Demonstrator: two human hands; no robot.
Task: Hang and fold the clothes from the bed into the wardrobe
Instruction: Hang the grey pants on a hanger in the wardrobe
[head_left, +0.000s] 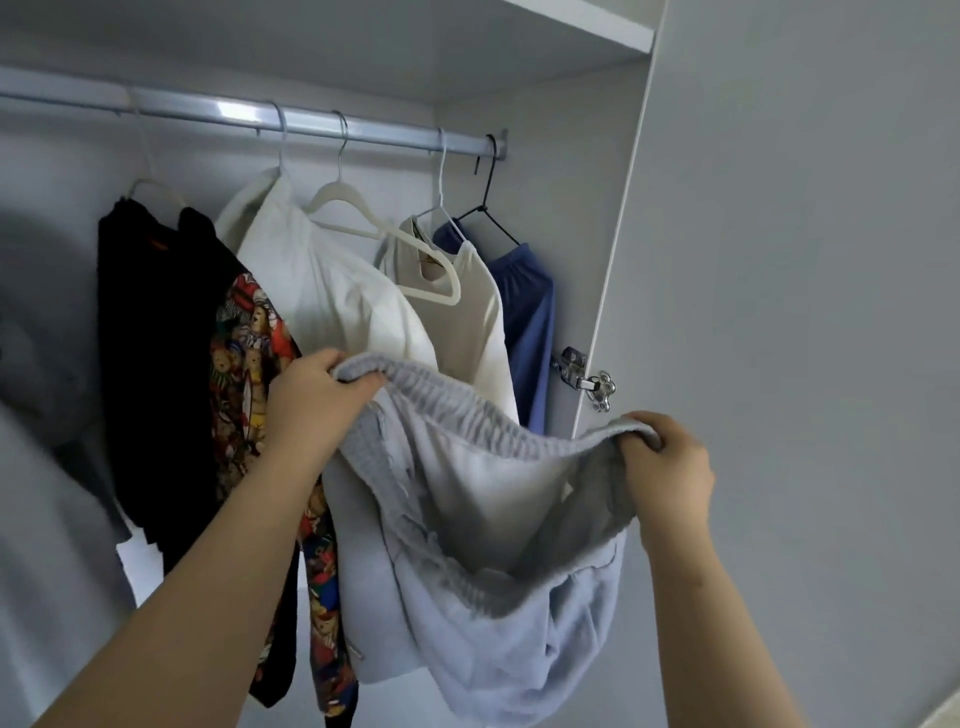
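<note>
Grey sweatpants (467, 509) stretching at the waistband | left hand (311, 400) and right hand (670, 467) both gripping it | keeping tension even | aiming for the empty hanger (358, 218) mid-rail (260, 117)

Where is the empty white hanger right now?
In the head view, the empty white hanger hangs on the rail, centre, between the white garment and cream top.

Dim flat light, glare on rail (244, 111), blurred left edge, wide-angle bowing
</note>
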